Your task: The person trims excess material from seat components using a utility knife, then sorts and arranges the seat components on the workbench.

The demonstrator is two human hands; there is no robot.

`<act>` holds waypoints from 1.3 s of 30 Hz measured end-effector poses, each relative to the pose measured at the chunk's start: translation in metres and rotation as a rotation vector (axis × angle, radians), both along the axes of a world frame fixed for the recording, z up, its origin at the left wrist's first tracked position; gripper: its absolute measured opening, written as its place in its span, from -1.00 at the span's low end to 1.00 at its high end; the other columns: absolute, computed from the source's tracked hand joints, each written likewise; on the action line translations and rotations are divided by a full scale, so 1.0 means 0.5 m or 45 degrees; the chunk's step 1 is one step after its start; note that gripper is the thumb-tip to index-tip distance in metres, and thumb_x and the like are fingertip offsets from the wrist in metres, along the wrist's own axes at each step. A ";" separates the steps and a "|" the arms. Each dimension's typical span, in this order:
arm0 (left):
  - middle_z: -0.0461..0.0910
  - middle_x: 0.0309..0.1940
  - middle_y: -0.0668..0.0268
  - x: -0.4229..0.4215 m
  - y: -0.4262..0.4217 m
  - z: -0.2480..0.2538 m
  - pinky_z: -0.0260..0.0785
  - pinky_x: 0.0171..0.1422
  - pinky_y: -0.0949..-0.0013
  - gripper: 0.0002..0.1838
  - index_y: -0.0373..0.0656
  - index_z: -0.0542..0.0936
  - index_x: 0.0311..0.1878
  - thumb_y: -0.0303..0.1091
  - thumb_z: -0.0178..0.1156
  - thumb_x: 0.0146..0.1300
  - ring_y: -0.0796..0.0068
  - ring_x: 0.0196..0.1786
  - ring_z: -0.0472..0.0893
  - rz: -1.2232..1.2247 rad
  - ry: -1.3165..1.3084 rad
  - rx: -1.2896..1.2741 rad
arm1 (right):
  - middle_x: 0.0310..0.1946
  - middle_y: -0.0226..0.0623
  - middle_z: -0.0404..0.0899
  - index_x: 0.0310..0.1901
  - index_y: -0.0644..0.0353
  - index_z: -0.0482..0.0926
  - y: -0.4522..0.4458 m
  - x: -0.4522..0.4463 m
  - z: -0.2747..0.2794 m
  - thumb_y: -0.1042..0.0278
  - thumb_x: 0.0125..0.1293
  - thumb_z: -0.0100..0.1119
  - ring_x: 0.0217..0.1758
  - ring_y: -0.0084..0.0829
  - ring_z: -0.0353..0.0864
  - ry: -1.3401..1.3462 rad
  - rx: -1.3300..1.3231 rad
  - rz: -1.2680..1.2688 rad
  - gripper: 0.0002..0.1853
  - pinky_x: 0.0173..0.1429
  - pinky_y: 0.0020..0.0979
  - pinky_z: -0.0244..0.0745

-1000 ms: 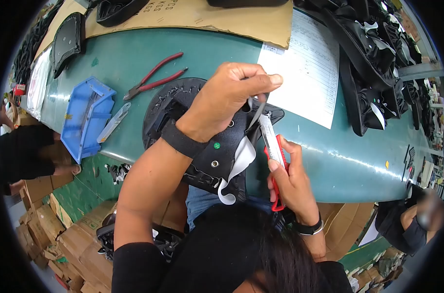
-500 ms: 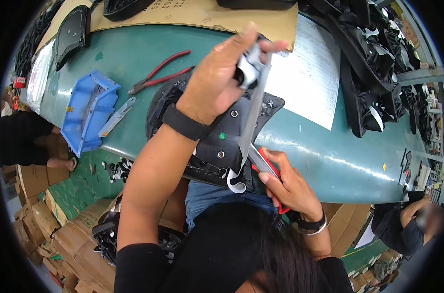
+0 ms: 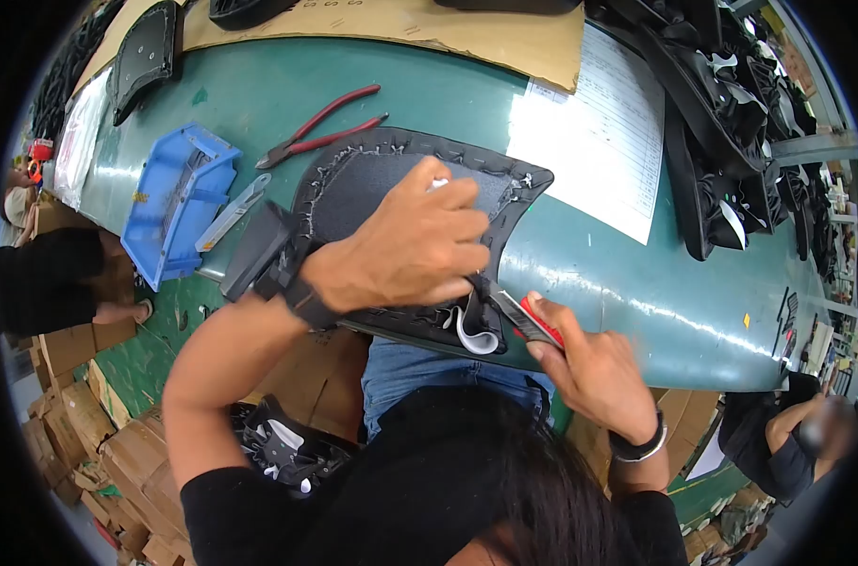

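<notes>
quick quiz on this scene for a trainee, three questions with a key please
1. Which hand holds the red utility knife?
2. True or false: the red-handled pliers lie outside the blue tray.
3. Fill in the colour: the printed paper sheet lies on the ____ table.

Key:
1. The right hand.
2. True; they lie on the table.
3. Green.

Blue bin (image 3: 202, 193), red-handled pliers (image 3: 287, 149) and printed sheet (image 3: 610, 141) on a green table (image 3: 636, 330).
</notes>
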State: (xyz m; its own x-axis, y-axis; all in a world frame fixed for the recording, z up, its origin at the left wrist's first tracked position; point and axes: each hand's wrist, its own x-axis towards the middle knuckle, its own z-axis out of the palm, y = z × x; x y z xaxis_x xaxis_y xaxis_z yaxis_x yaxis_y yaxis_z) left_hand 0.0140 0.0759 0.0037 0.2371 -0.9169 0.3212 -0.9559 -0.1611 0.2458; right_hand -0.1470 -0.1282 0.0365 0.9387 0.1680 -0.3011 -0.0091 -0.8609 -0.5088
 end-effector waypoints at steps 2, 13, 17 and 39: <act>0.35 -0.50 0.45 0.002 -0.006 -0.029 0.22 0.00 0.12 -0.72 -0.03 0.47 -0.62 -0.15 0.38 -0.28 0.34 -0.20 0.42 0.000 -0.076 -0.296 | -0.36 0.00 0.64 0.26 0.17 0.37 0.022 -0.009 0.004 0.32 0.29 0.20 -0.32 0.09 0.62 0.234 0.196 -0.207 -0.49 -0.19 0.01 0.47; 0.62 -0.21 0.05 0.015 0.038 0.009 0.41 -0.14 0.15 -0.66 -0.19 0.61 -0.52 -0.13 0.21 0.25 0.11 -0.20 0.64 0.686 -0.122 0.180 | -0.51 -0.22 0.60 0.26 -0.12 0.44 -0.037 -0.018 0.013 0.19 0.30 0.19 -0.52 -0.07 0.57 -0.147 -0.326 -0.075 -0.53 -0.38 -0.09 0.36; 0.56 -0.55 0.16 -0.027 0.056 0.097 0.33 -0.33 0.19 -0.65 -0.14 0.57 -0.54 -0.11 0.19 0.27 0.18 -0.48 0.57 0.681 0.119 0.693 | -0.56 -0.24 0.58 0.24 -0.22 0.44 -0.079 0.079 0.044 0.15 0.33 0.15 -0.53 -0.07 0.57 -0.094 -0.328 0.129 -0.57 -0.45 -0.09 0.31; 0.31 -0.68 0.55 0.001 0.239 0.112 0.09 -0.31 0.57 -0.80 0.03 0.32 -0.48 -0.51 0.02 0.22 0.76 -0.56 0.34 -0.285 1.341 -2.075 | -0.25 -0.02 0.65 0.29 0.24 0.30 0.070 -0.108 0.020 0.23 0.31 0.22 -0.48 0.02 0.61 0.090 -0.166 -0.363 -0.42 -0.37 -0.12 0.49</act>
